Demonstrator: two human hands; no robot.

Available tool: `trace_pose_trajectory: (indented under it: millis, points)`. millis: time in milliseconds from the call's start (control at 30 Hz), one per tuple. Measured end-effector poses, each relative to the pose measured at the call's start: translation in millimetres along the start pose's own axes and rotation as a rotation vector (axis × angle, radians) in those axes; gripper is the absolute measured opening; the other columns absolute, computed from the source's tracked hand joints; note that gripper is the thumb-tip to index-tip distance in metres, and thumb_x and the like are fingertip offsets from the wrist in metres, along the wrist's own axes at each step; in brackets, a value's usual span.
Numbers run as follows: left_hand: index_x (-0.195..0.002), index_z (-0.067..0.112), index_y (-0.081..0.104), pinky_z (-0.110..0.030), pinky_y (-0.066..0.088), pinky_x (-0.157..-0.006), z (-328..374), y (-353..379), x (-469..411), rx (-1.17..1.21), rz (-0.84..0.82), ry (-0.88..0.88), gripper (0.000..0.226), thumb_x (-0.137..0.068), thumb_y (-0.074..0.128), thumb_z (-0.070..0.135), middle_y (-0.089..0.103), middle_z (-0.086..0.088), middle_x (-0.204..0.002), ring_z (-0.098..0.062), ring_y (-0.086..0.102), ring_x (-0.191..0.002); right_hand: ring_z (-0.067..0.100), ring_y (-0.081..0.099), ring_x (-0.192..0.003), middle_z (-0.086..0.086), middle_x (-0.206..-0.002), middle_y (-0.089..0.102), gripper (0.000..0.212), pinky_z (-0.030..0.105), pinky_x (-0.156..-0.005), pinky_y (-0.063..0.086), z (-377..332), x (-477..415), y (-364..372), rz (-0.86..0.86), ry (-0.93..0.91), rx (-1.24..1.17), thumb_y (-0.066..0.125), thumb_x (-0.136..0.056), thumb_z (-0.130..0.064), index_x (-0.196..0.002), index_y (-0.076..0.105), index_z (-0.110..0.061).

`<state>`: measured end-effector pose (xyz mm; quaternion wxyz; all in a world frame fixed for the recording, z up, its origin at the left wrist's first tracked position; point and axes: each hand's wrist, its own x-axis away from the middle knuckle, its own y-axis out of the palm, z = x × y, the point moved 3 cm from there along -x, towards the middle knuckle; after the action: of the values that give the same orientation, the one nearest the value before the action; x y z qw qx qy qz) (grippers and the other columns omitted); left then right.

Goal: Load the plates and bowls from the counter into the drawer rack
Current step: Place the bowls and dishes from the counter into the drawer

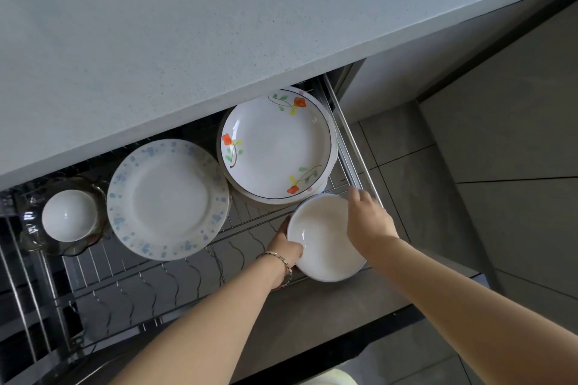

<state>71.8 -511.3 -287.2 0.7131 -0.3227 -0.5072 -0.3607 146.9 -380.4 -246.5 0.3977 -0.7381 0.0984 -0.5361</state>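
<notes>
A person leans over an open drawer rack (pixel 200 278) beneath a pale speckled counter (pixel 187 34), both hands on a plain white bowl (pixel 325 237) at about 4 o'clock in the drawer; the left hand (pixel 286 247) clasps the bowl's near-left rim, thumb inside and fingers hidden underneath, a bracelet (pixel 283 262) on that wrist; the right hand (pixel 369 219) lies over the far-right rim, its fingertips out of sight, so whether it grips or merely steadies cannot be told; whether the bowl rests on the wires is also unclear. The counter's edge cuts off the top of the flowered plates (pixel 275 144) at 1 o'clock, a stack whose number cannot be counted, only lower rims peeping out; one blue-speckled plate (pixel 169 197) lies flat at the drawer's centre, just beside that stack; at 9 o'clock one small white bowl (pixel 70 216) sits inside a dark glass dish (pixel 90 244), the latter hard to make out against the shadow. No writing or maker's mark is legible anywhere; two white bowls are in sight; grey floor tiles (pixel 438 197) show at 3 o'clock.
</notes>
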Motion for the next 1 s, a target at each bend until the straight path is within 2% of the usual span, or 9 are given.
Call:
trace_pose_trajectory:
  millis: [100,200,300,400,467,633,767,867,1000]
  points:
    - [-0.131,0.005,0.048,-0.044,0.046,-0.097,-4,-5,-4,0.006,0.016,-0.012,0.059,-0.078,0.037,-0.018,0.054,-0.013,-0.106,-0.03,0.051,-0.105,0.028,0.046,-0.126,0.008,-0.138,0.047,0.058,0.033,-0.1,0.038,-8,-15,-1,-0.038,-0.184,0.048,0.038,-0.089,0.001,-0.144,0.031,-0.018]
    - [-0.128,-0.001,0.049,-0.042,0.047,-0.095,-6,-6,-7,-0.035,0.036,0.001,0.054,-0.077,0.04,-0.018,0.054,-0.012,-0.101,-0.028,0.051,-0.1,0.033,0.056,-0.112,0.012,-0.124,0.057,0.053,0.035,-0.086,0.045,-11,-21,-6,-0.118,-0.165,0.056,0.037,-0.087,0.002,-0.136,0.043,-0.02]
    - [-0.127,0.003,0.051,-0.037,0.047,-0.091,0,-4,-6,-0.084,0.03,0.043,0.053,-0.079,0.042,-0.015,0.053,-0.01,-0.1,-0.025,0.048,-0.096,0.035,0.057,-0.11,0.014,-0.12,0.058,0.052,0.036,-0.084,0.047,-9,-24,-8,-0.13,-0.15,0.089,0.037,-0.084,0.005,-0.13,0.047,-0.015]
    - [-0.13,0.007,0.048,-0.037,0.048,-0.09,14,3,0,-0.119,-0.009,0.098,0.055,-0.081,0.041,-0.014,0.057,-0.017,-0.113,-0.028,0.051,-0.1,0.036,0.057,-0.109,0.017,-0.119,0.057,0.045,0.036,-0.081,0.047,0,-28,-11,-0.122,-0.048,0.077,0.037,-0.084,0.008,-0.124,0.05,-0.007]
    - [-0.131,0.007,0.048,-0.03,0.046,-0.086,22,7,1,-0.141,-0.024,0.133,0.055,-0.081,0.041,-0.014,0.058,-0.017,-0.122,-0.022,0.048,-0.096,0.037,0.058,-0.106,0.018,-0.117,0.058,0.039,0.036,-0.08,0.047,3,-29,-14,-0.098,0.02,0.07,0.037,-0.084,0.011,-0.117,0.052,-0.003]
    - [-0.132,0.012,0.048,-0.028,0.046,-0.08,23,4,-1,-0.113,-0.06,0.119,0.058,-0.08,0.044,-0.013,0.054,-0.006,-0.099,-0.022,0.049,-0.094,0.038,0.056,-0.108,0.018,-0.119,0.055,0.038,0.035,-0.076,0.043,1,-27,-12,-0.063,0.056,0.067,0.039,-0.084,0.012,-0.119,0.048,-0.003]
    - [-0.137,0.021,0.043,-0.041,0.053,-0.09,12,5,1,0.011,-0.119,0.125,0.066,-0.079,0.051,-0.01,0.055,-0.004,-0.106,-0.027,0.055,-0.104,0.032,0.048,-0.119,0.011,-0.126,0.05,0.05,0.035,-0.094,0.042,-3,-20,-7,0.106,-0.182,0.206,0.05,-0.081,0.008,-0.128,0.042,-0.007]
    - [-0.139,0.028,0.038,-0.042,0.055,-0.086,4,7,3,0.111,-0.16,0.101,0.07,-0.08,0.059,-0.003,0.054,-0.004,-0.12,-0.032,0.056,-0.114,0.03,0.045,-0.124,0.011,-0.124,0.057,0.049,0.033,-0.115,0.021,-4,-23,-4,0.209,-0.366,0.325,0.047,-0.084,0.002,-0.133,0.043,-0.005]
    - [-0.143,0.027,0.03,-0.048,0.052,-0.092,2,9,-1,0.244,-0.175,0.006,0.074,-0.082,0.055,-0.007,0.05,-0.013,-0.134,-0.033,0.057,-0.104,0.025,0.046,-0.122,0.005,-0.12,0.061,0.049,0.031,-0.109,0.026,-4,-31,-12,0.151,-0.369,0.394,0.044,-0.086,0.001,-0.133,0.045,-0.014]
